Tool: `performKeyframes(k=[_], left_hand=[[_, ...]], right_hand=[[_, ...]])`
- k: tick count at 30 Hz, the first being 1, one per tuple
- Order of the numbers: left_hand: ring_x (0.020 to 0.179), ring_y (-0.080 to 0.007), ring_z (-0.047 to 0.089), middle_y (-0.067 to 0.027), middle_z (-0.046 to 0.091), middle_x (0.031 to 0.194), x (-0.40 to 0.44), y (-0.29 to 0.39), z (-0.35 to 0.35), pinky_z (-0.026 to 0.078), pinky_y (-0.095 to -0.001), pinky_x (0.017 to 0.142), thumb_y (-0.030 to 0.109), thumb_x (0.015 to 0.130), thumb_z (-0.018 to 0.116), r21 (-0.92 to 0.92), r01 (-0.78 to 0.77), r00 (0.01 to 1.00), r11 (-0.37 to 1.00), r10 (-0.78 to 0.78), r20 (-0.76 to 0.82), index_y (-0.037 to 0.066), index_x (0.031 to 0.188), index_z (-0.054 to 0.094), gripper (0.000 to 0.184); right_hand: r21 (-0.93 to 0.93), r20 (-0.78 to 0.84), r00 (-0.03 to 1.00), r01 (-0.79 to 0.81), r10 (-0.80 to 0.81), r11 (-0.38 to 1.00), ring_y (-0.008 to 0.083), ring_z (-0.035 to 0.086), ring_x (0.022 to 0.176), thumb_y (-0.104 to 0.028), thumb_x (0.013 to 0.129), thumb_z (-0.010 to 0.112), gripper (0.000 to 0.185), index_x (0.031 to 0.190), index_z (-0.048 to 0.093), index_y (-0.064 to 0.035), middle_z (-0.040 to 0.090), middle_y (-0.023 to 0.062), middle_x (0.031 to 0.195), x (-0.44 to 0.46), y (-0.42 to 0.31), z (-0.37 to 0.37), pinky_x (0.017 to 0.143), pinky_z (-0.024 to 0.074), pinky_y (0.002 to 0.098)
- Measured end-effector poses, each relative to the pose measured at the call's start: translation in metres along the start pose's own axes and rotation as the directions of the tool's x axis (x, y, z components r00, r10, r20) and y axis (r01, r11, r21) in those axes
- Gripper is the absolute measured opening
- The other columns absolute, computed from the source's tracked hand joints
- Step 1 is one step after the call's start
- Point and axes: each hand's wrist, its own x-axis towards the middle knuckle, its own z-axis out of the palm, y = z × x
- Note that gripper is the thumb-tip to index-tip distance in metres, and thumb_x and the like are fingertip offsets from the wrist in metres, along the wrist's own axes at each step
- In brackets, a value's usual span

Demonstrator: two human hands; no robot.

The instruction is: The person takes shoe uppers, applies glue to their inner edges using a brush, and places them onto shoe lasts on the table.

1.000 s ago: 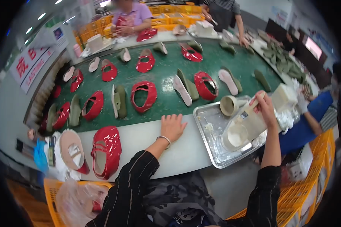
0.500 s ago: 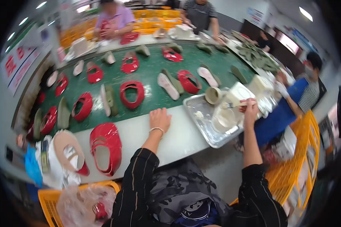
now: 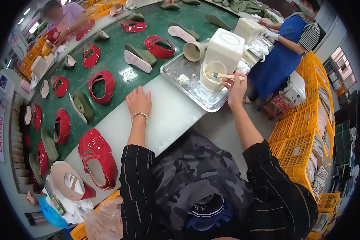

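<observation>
My right hand (image 3: 238,89) is closed round the handle of a paintbrush (image 3: 227,76). The brush's bristles are at the mouth of a cream cup (image 3: 212,85) that stands in a metal tray (image 3: 175,85). Beside that cup are a second beige cup (image 3: 193,52), tipped over, and a large white jug (image 3: 227,43). Flat on the white table edge (image 3: 170,106) rests my left hand (image 3: 139,101), fingers apart and holding nothing. A glossy red shoe upper (image 3: 108,170) lies left of my left forearm, next to a beige-topped shoe piece (image 3: 65,182).
Red uppers, green pieces and pale insoles are spread over a green surface (image 3: 122,84). Yellow crates (image 3: 294,154) are stacked at my right. A co-worker in a blue apron (image 3: 282,60) stands beyond the tray; another, in a purple shirt (image 3: 70,18), holds something red.
The view has swung to the right, so the tables and shoes appear shifted left. My right hand still holds the paintbrush at the cup, and my left hand still rests on the white edge.
</observation>
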Motion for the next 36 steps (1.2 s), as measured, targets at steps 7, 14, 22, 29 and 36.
performKeyframes(k=[7, 14, 22, 29, 36], left_hand=[[0.105, -0.0291, 0.050, -0.0147, 0.056, 0.107, 0.001, 0.002, -0.001, 0.034, -0.0406, 0.094, 0.031, 0.085, 0.055, 0.009, -0.006, 1.000, 1.000, 0.006, 0.011, 0.005, 0.114, 0.051, 0.039], [0.099, -0.0297, 0.051, -0.0142, 0.055, 0.101, 0.005, 0.006, 0.000, 0.035, -0.0415, 0.089, 0.032, 0.084, 0.055, 0.048, 0.014, 1.000, 0.999, -0.013, -0.024, 0.007, 0.112, 0.051, 0.038], [0.095, -0.0278, 0.050, -0.0128, 0.054, 0.093, 0.006, 0.011, -0.003, 0.035, -0.0403, 0.085, 0.037, 0.083, 0.055, 0.092, 0.018, 1.000, 0.996, -0.017, -0.021, 0.007, 0.099, 0.055, 0.033], [0.101, -0.0250, 0.049, -0.0070, 0.055, 0.107, 0.003, 0.002, 0.010, 0.033, -0.0399, 0.088, 0.028, 0.078, 0.055, 0.091, -0.109, 0.987, 0.990, 0.118, -0.106, 0.012, 0.110, 0.054, 0.036], [0.102, -0.0253, 0.048, -0.0105, 0.057, 0.104, 0.008, 0.011, -0.003, 0.032, -0.0377, 0.090, 0.025, 0.075, 0.056, 0.008, 0.038, 0.991, 0.999, -0.039, 0.125, 0.011, 0.109, 0.055, 0.037]], right_hand=[[0.090, -0.008, 0.996, -0.092, 0.093, 0.992, 0.0178, 0.060, 0.065, -0.025, 0.092, 0.049, 0.025, 0.107, 0.039, -0.0069, 0.057, 0.0142, 0.100, -0.004, 0.000, -0.014, 0.051, 0.0493, 0.0268], [-0.122, -0.067, 0.993, 0.084, -0.093, 0.989, 0.0037, 0.035, 0.053, -0.018, 0.091, 0.049, 0.020, 0.108, 0.043, -0.0082, 0.045, 0.0000, 0.084, -0.051, -0.026, -0.031, 0.042, 0.0283, 0.0181], [-0.249, 0.790, 0.610, 0.406, -0.059, 0.879, 0.0240, 0.053, 0.093, -0.011, 0.083, 0.056, 0.017, 0.099, 0.052, -0.0045, 0.052, 0.0107, 0.100, -0.093, -0.001, 0.125, 0.080, 0.0426, 0.0305], [-0.254, 0.950, 0.312, 0.717, 0.027, 0.649, 0.0279, 0.054, 0.099, -0.039, 0.084, 0.049, 0.033, 0.102, 0.061, -0.0132, 0.058, 0.0111, 0.104, -0.085, 0.114, 0.217, 0.088, 0.0366, 0.0424], [-0.418, 0.903, 0.281, 0.744, 0.324, 0.521, 0.0263, 0.059, 0.090, -0.040, 0.084, 0.044, 0.035, 0.095, 0.065, -0.0143, 0.064, 0.0108, 0.088, -0.072, 0.117, 0.223, 0.082, 0.0369, 0.0405]])
